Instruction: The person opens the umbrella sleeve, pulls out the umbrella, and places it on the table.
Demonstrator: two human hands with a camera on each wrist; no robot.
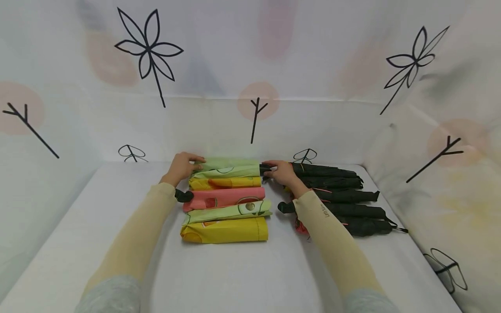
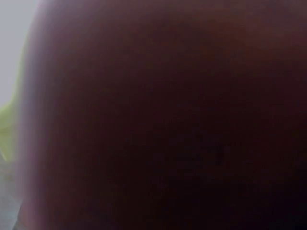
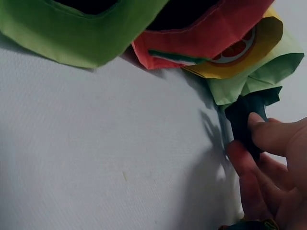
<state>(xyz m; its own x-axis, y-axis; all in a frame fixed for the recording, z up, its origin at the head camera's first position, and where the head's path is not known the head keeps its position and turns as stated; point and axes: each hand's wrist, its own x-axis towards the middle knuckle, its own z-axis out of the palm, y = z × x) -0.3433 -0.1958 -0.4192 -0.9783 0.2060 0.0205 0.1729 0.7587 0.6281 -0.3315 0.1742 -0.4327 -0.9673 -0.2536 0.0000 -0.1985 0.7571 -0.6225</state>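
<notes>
At the back of a row of fruit-print fabric sleeves, my left hand (image 1: 182, 168) holds the left end of a light green sleeve (image 1: 231, 163). My right hand (image 1: 282, 172) pinches the dark end of a folded umbrella (image 3: 247, 115) between thumb and fingers, at that sleeve's right opening. Most of this umbrella is hidden inside the sleeve. Nearer lie a yellow sleeve (image 1: 235, 182), a pink sleeve (image 1: 235, 197) with a dark handle (image 1: 183, 196) at its left, another green sleeve (image 1: 227, 211) and a yellow one (image 1: 231, 230). A dark blur fills most of the left wrist view.
Several dark folded umbrellas (image 1: 352, 196) lie in a row at the right, partly behind my right forearm. A white cloth covers the table (image 1: 235, 278). Printed cloth walls (image 1: 219, 126) stand behind it and at both sides.
</notes>
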